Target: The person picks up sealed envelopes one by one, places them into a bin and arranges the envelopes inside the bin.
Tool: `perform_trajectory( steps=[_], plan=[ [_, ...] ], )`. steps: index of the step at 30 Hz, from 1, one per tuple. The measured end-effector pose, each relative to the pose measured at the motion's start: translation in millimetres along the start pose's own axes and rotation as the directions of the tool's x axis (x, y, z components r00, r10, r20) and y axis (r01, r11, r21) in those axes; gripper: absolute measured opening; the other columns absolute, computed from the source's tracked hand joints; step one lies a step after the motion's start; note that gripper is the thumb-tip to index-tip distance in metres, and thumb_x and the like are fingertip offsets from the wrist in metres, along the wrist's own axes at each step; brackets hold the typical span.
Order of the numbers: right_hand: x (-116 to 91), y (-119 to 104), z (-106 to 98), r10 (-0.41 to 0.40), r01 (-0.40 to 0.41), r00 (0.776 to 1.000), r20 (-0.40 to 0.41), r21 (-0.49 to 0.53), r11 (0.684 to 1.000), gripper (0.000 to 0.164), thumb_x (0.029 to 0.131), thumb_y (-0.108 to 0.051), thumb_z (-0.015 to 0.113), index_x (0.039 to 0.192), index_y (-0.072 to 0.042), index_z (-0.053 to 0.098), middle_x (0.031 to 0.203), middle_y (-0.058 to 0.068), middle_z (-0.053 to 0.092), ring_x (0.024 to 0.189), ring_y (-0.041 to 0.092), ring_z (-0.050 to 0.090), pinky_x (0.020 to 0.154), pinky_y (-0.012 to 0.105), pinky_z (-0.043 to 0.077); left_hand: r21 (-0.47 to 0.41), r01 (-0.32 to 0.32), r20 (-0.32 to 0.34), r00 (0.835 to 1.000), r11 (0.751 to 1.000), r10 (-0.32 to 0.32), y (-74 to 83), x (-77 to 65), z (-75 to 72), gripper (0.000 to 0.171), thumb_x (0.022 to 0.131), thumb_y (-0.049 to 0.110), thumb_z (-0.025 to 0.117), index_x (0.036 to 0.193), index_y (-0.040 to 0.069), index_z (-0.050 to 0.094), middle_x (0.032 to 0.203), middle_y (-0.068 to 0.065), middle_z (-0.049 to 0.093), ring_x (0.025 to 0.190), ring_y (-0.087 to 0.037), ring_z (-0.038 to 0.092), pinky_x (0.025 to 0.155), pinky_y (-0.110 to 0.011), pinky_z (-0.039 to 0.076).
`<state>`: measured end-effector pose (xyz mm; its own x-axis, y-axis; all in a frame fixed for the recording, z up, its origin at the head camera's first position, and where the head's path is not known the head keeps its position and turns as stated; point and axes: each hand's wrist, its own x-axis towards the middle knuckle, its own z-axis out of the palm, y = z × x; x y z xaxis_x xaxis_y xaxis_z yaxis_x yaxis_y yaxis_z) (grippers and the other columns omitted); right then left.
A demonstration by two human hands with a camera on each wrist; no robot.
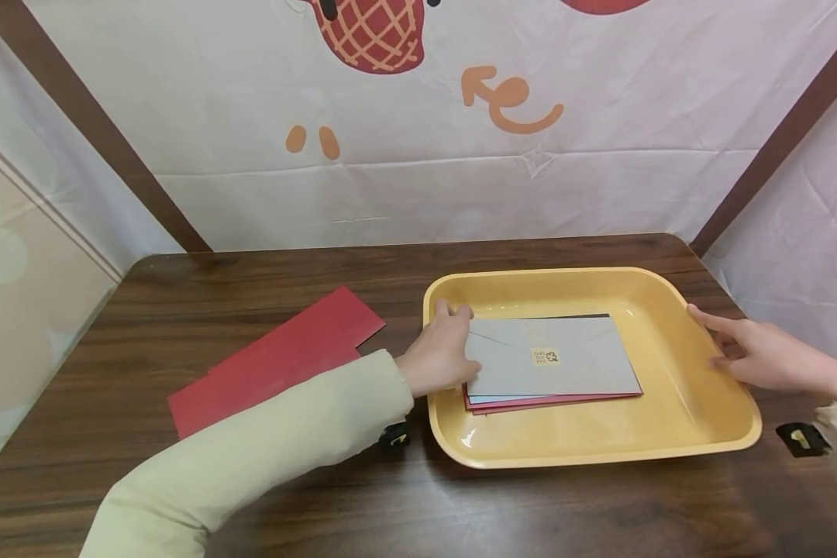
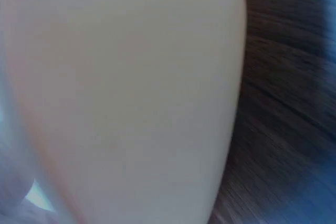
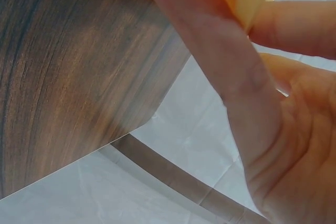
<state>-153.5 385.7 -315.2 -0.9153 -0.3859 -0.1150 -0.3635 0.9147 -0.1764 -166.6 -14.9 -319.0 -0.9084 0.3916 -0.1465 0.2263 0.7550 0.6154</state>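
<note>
Inside the yellow tray (image 1: 669, 387) lies a stack of envelopes, with a grey envelope (image 1: 579, 364) on top and pink, red and pale blue edges below it. My left hand (image 1: 441, 349) reaches over the tray's left rim to the stack's left end. Its thumb touches the top envelope; whether the fingers grip the stack is hidden. My right hand (image 1: 763, 349) holds the tray's right rim, and the right wrist view shows its fingers (image 3: 294, 27) around the yellow edge. Blurred close up, the tray's pale outer wall (image 2: 131, 98) fills the left wrist view.
Two overlapping red envelopes (image 1: 272, 376) lie left of the tray, partly behind the left sleeve (image 1: 265, 442). Everything sits on a dark wood table (image 1: 363, 504). A printed white curtain (image 1: 418, 194) hangs behind it.
</note>
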Motion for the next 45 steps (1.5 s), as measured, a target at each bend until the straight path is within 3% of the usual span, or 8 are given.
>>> perform_trajectory(
  steps=[4,7,10,15,18,21,32,45],
  plan=[
    [1,0,0,0.007,-0.007,1.0,0.012,0.001,1.0,0.074,0.082,-0.004,0.071,0.141,0.014,0.029,0.074,-0.005,0.047,0.056,0.0,0.032,0.052,0.022,0.031,-0.096,-0.038,-0.113,0.993,0.995,0.027,-10.2,-12.8,-9.7,0.049,0.083,0.009,0.071,0.127,0.002,0.05,0.125,-0.015,0.04,0.069,-0.018,0.054,0.061,-0.024,0.048],
    [1,0,-1,0.009,-0.009,1.0,0.02,0.004,1.0,0.075,0.082,-0.004,0.07,0.141,0.015,0.028,0.075,-0.005,0.049,0.056,0.0,0.033,0.053,0.022,0.032,-0.153,-0.084,-0.224,0.973,0.985,0.048,-23.8,-25.9,-21.0,0.036,0.084,0.005,0.069,0.117,0.001,0.056,0.119,-0.015,0.044,0.067,-0.014,0.056,0.06,-0.025,0.049],
    [2,0,-1,0.008,-0.008,1.0,0.022,0.006,1.0,0.075,0.082,-0.004,0.07,0.141,0.015,0.027,0.076,-0.005,0.05,0.057,0.0,0.034,0.053,0.022,0.032,-0.116,-0.092,-0.296,0.954,0.989,0.054,-45.7,-39.8,-36.1,0.029,0.083,0.004,0.068,0.11,0.0,0.058,0.112,-0.018,0.047,0.068,-0.014,0.055,0.063,-0.026,0.048],
    [0,0,-1,0.01,-0.01,1.0,0.017,-0.002,1.0,0.075,0.082,-0.004,0.07,0.141,0.014,0.028,0.076,-0.005,0.049,0.057,0.0,0.033,0.053,0.022,0.032,0.056,0.13,-0.189,0.975,0.99,-0.117,-90.6,-66.5,-65.4,0.049,0.085,0.021,0.071,0.124,-0.001,0.05,0.116,-0.023,0.043,0.075,-0.022,0.056,0.071,-0.036,0.045],
    [-1,0,-1,0.011,-0.011,1.0,0.018,-0.009,1.0,0.075,0.082,-0.005,0.071,0.141,0.014,0.028,0.076,-0.005,0.049,0.058,-0.001,0.033,0.053,0.022,0.032,0.146,0.263,-0.097,0.963,0.954,-0.251,-117.0,-82.4,-78.6,0.071,0.084,0.037,0.071,0.131,-0.006,0.04,0.123,-0.027,0.037,0.08,-0.027,0.058,0.072,-0.041,0.048],
    [-2,0,0,0.006,-0.006,1.0,0.018,-0.008,1.0,0.074,0.082,-0.005,0.071,0.14,0.015,0.03,0.076,-0.005,0.051,0.058,-0.001,0.034,0.054,0.022,0.032,0.2,0.319,-0.067,0.948,0.926,-0.312,-139.0,-95.3,-86.6,0.088,0.08,0.048,0.072,0.132,-0.013,0.035,0.121,-0.033,0.035,0.079,-0.03,0.059,0.07,-0.044,0.049],
    [-2,-1,0,0.017,-0.017,0.999,0.034,0.001,1.0,0.075,0.082,-0.005,0.071,0.14,0.015,0.029,0.078,-0.004,0.055,0.059,0.0,0.037,0.053,0.022,0.034,0.281,0.333,-0.036,0.941,0.9,-0.337,-173.2,-121.3,-99.9,0.107,0.064,0.052,0.083,0.129,-0.018,0.035,0.112,-0.036,0.039,0.098,-0.046,0.046,0.072,-0.051,0.049],
    [0,0,-2,0.018,-0.018,0.999,0.032,0.007,1.0,0.077,0.082,-0.004,0.07,0.142,0.013,0.026,0.077,-0.004,0.053,0.057,0.0,0.036,0.053,0.022,0.033,0.335,0.324,0.0,0.939,0.885,-0.344,-184.3,-125.1,-101.4,0.111,0.063,0.047,0.085,0.134,-0.019,0.03,0.116,-0.04,0.042,0.104,-0.052,0.046,0.078,-0.058,0.048]
  ],
)
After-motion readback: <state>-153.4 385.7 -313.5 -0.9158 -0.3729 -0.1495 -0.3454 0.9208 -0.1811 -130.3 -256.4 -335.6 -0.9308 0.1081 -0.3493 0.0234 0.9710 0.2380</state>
